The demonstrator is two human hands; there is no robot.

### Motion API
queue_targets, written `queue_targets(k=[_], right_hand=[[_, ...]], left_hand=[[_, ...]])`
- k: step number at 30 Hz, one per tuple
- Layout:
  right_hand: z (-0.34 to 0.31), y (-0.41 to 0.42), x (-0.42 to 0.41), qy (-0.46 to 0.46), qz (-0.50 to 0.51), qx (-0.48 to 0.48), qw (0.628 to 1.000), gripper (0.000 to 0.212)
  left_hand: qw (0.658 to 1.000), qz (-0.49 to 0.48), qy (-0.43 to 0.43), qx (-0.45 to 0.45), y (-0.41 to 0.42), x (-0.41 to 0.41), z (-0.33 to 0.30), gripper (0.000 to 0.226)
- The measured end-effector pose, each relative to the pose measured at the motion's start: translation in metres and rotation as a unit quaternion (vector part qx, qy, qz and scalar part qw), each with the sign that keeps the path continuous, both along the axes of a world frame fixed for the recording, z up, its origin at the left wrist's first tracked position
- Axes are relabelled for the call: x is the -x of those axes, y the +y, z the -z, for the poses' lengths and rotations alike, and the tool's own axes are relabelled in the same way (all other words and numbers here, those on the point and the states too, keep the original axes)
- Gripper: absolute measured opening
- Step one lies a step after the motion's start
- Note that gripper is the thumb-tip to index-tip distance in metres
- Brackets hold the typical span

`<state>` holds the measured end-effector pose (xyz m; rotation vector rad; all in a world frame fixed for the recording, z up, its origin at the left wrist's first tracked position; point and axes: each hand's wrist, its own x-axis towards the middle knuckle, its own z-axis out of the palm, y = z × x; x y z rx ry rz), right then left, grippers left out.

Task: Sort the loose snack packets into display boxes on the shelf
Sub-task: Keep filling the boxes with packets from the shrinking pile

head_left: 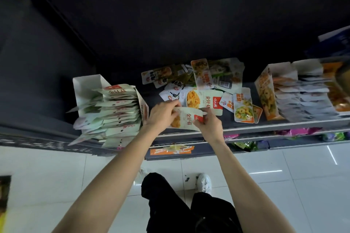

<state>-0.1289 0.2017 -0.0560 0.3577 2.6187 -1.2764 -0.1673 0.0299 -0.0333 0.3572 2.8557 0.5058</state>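
Note:
Both hands hold one pale green snack packet [187, 120] with a red logo just above the shelf's front edge. My left hand [162, 113] pinches its left end and my right hand [209, 125] grips its right end. A matching green packet [201, 99] lies flat just behind it, at the front of a loose pile of mixed packets [204, 79] on the dark shelf [274, 125]. A white display box [85, 89] at the left is packed with the same green packets [115, 111], some spilling forward. An orange-fronted display box [265, 91] at the right holds pale packets.
Below the shelf edge a lower shelf shows pink and green bags [303, 131]. An orange label [171, 150] sticks to the shelf front. White floor tiles [284, 185], my dark trousers and white shoes lie underneath. A blue box [335, 36] sits at the far right.

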Motion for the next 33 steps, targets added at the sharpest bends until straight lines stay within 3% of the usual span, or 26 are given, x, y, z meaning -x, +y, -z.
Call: queue_targets(k=[3, 6, 8, 10, 14, 16, 20, 21, 22, 24, 27, 33], right_hand=[[-0.029, 0.010, -0.008, 0.073, -0.026, 0.051, 0.996, 0.023], [-0.064, 0.009, -0.012, 0.155, -0.095, 0.055, 0.982, 0.017], [-0.082, 0.000, -0.013, 0.201, -0.085, 0.027, 0.976, 0.026], [-0.099, -0.014, -0.010, 0.209, -0.032, 0.077, 0.974, 0.036], [-0.117, -0.046, -0.003, 0.194, -0.020, 0.178, 0.964, 0.045], [-0.117, -0.060, -0.001, 0.235, -0.067, 0.167, 0.955, 0.026], [-0.106, -0.086, 0.005, 0.405, -0.213, 0.046, 0.888, 0.010], [-0.102, -0.092, 0.008, 0.440, -0.249, -0.009, 0.863, 0.013], [-0.098, -0.098, 0.011, 0.453, -0.283, -0.063, 0.843, 0.028], [-0.094, -0.116, 0.016, 0.426, -0.332, -0.148, 0.828, 0.044], [-0.098, -0.145, 0.023, 0.376, -0.370, -0.243, 0.814, 0.039], [-0.120, -0.139, 0.016, 0.352, -0.382, -0.306, 0.798, 0.060]], left_hand=[[0.989, -0.008, 0.044, -0.138, -0.002, -0.032, -0.035, 0.011], [0.957, -0.050, 0.210, -0.193, -0.016, -0.063, -0.064, 0.021], [0.927, -0.139, 0.292, -0.191, -0.038, -0.078, -0.076, 0.024], [0.909, -0.226, 0.307, -0.168, -0.068, -0.088, -0.079, 0.024], [0.930, -0.253, 0.262, -0.059, -0.109, -0.096, -0.067, 0.028], [0.942, -0.229, 0.245, -0.008, -0.116, -0.095, -0.060, 0.029], [0.945, -0.229, 0.230, 0.031, -0.122, -0.093, -0.052, 0.029], [0.943, -0.234, 0.238, 0.026, -0.123, -0.093, -0.051, 0.027], [0.939, -0.237, 0.250, 0.019, -0.123, -0.092, -0.051, 0.025], [0.931, -0.238, 0.275, 0.007, -0.124, -0.090, -0.051, 0.020], [0.925, -0.239, 0.295, 0.003, -0.126, -0.088, -0.050, 0.017], [0.923, -0.234, 0.306, -0.010, -0.131, -0.085, -0.049, 0.014]])
